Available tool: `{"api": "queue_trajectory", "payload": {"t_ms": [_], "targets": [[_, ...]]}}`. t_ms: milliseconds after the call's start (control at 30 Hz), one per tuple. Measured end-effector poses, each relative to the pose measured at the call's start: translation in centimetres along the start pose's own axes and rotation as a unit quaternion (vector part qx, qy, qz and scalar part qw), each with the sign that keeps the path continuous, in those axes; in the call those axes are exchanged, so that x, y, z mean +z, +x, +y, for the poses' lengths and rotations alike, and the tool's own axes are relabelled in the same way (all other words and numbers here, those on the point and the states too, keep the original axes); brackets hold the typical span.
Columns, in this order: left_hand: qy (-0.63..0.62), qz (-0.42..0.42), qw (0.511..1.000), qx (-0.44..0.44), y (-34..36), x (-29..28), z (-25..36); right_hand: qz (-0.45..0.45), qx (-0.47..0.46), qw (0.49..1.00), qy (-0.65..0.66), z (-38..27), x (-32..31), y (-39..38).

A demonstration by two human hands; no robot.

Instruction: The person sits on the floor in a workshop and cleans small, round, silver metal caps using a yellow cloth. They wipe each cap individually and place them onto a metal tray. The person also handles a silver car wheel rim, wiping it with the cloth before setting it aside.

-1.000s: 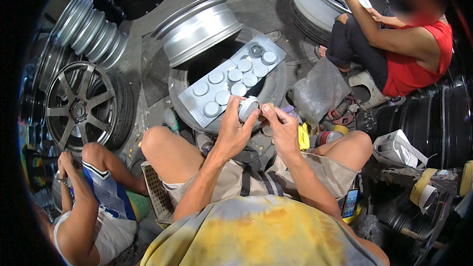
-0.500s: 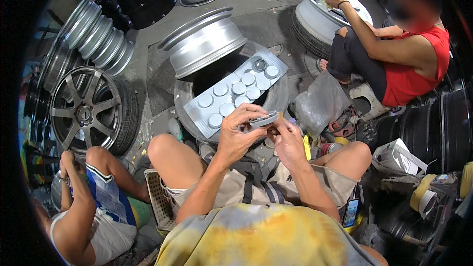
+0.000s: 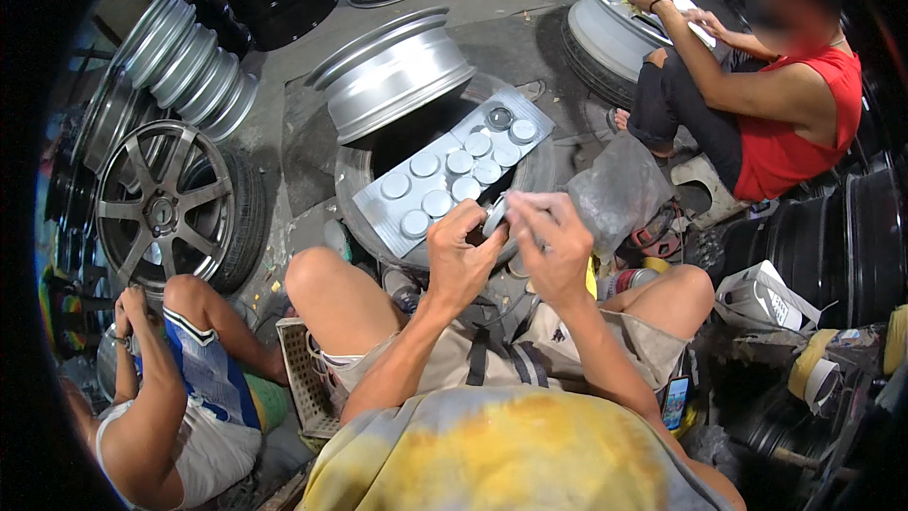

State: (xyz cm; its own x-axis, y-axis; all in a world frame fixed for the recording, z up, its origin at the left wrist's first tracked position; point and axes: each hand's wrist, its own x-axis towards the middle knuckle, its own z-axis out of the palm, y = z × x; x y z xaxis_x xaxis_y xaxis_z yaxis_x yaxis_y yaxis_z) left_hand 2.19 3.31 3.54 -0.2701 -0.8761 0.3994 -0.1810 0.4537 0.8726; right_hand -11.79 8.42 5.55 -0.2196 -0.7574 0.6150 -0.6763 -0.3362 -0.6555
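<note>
My left hand (image 3: 459,260) is closed around the edge of a small round grey wheel cap (image 3: 497,215), held tilted above my lap. Against the cap's right side are the bent fingers of my right hand (image 3: 556,251), partly smeared by motion. Whatever is between those fingers is hidden. Beyond my hands, a grey ribbed panel (image 3: 383,218) lies across a tire (image 3: 352,170). Several round light-grey caps (image 3: 426,164) sit on it in rows, and one darker cap (image 3: 498,118) is near its far end.
A silver wheel rim (image 3: 392,76) leans at the tire's far side. On the left stands a dark spoked wheel (image 3: 163,213), near a seated person (image 3: 189,416). Another person in red (image 3: 799,123) works on a white rim (image 3: 605,24). A plastic bag (image 3: 619,185) lies to the right.
The cap has turned from nearly flat to steeply tilted in my left hand. My right hand has risen slightly, its fingers now over the cap's side.
</note>
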Motion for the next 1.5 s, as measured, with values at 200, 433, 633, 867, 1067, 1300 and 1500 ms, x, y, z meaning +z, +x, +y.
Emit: {"api": "queue_trajectory", "payload": {"t_ms": [200,433,633,867,1067,1300,1500], "targets": [[-0.031,0.016,0.999,0.007,0.0,0.3,0.3,-0.054,0.174,0.975,0.125,1.1,-0.5,0.9],[0.019,-0.059,0.998,-0.001,-0.1,-0.5,-1.1,-0.081,-0.074,0.994,0.012,0.6,-1.0,1.2],[-0.144,-0.021,0.985,-0.092,0.2,0.0,0.7,-0.089,0.333,0.912,0.223,3.9,-0.1,-1.4],[-0.112,-0.027,0.988,-0.102,-0.7,0.2,-2.5,0.014,-0.051,0.999,-0.004,-0.3,0.7,0.2],[-0.189,0.007,0.966,-0.175,-0.3,0.4,0.0,-0.038,0.448,0.811,0.373,2.4,1.3,-2.6],[0.125,-0.048,0.991,0.007,-0.1,0.2,-0.5,-0.036,-0.047,0.998,-0.031,0.3,-0.5,0.2],[0.040,-0.063,0.997,-0.003,0.1,0.2,-0.9,-0.039,0.288,0.925,0.246,2.4,0.3,-3.3]]}}
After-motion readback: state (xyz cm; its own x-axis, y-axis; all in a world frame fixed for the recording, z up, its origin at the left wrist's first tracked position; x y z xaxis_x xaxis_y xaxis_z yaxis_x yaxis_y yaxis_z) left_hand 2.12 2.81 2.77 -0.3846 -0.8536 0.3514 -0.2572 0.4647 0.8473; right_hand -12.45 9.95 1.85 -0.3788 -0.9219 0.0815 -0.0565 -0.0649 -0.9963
